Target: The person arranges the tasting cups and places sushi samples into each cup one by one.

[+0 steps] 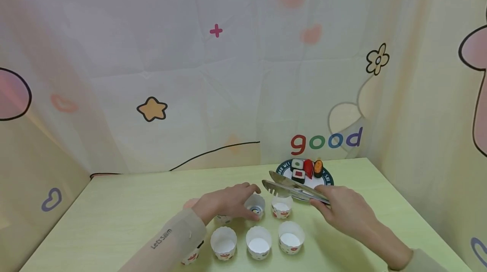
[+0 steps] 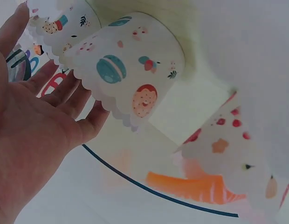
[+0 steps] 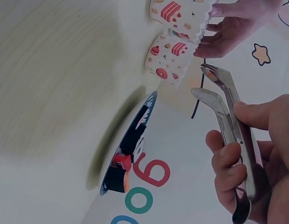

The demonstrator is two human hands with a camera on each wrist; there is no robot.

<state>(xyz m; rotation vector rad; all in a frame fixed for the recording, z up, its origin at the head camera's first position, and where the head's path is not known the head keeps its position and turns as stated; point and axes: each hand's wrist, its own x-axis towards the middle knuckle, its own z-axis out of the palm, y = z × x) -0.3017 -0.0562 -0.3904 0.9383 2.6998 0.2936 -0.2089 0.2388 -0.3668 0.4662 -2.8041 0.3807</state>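
Note:
My right hand (image 1: 348,212) grips a pair of metal tongs (image 3: 233,116); the two tips stand apart with nothing between them. My left hand (image 1: 232,202) reaches over a white paper baking cup (image 1: 260,201), thumb and fingers spread about its rim. Inside that cup lies a small dark-and-white piece. In the left wrist view, the left hand (image 2: 42,107) has loosely extended fingers beside printed cups (image 2: 130,65); whether it touches one, I cannot tell. Behind the tongs sits a round plate (image 1: 328,179) bearing several sushi-shaped pieces (image 1: 298,174).
Further cups stand in rows: a front cup (image 1: 223,242), another front cup (image 1: 258,242), a right front cup (image 1: 291,237) and one behind it (image 1: 281,207). My left arm partly hides a cup (image 1: 190,257) with something dark at its rim. A printed curtain (image 1: 228,94) backs the table (image 1: 125,204).

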